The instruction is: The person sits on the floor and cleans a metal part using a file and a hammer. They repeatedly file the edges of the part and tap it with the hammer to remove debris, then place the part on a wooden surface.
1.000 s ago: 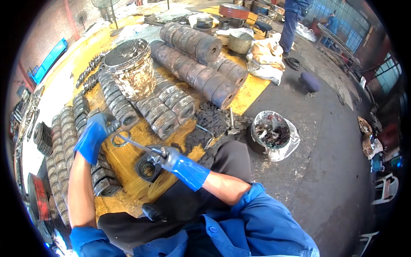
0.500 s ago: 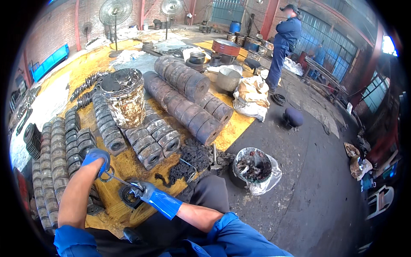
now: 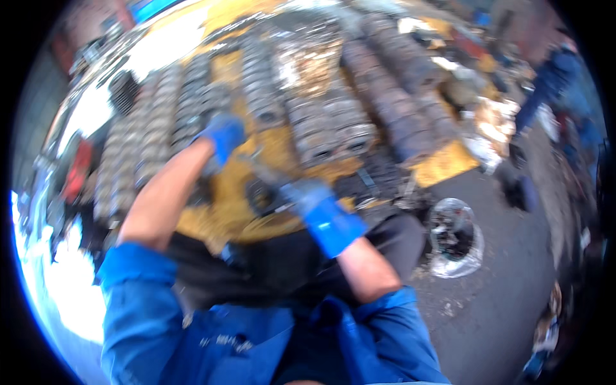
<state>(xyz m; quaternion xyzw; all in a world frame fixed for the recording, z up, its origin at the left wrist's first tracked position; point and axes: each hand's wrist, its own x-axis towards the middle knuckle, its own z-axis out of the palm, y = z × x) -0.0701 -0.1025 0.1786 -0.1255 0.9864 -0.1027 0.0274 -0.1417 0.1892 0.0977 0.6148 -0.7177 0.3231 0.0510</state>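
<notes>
Motion blurs the view. My left hand (image 3: 224, 136), in a blue glove, is raised beside the rows of dark metal blocks (image 3: 256, 96); its fingers are smeared, and what it holds, if anything, does not show. My right hand (image 3: 307, 194), also gloved in blue, is closed round a slim metal rod (image 3: 264, 170) that points up and left towards my left hand. Just left of the right hand, a dark round metal part (image 3: 258, 196) lies on the yellow sheet (image 3: 224, 221), in front of my knees.
A smeared bucket (image 3: 310, 67) stands behind the blocks, left of long rusty cylinders (image 3: 385, 96). Dark sludge (image 3: 378, 173) lies near my right knee. A plastic-lined bucket (image 3: 457, 232) is on the grey floor to the right. A person in blue (image 3: 555, 80) stands far right.
My view has tipped down and swung left, so the scene sits farther right. The rod is still in my right hand; the ring seen at my left hand before is no longer distinct.
</notes>
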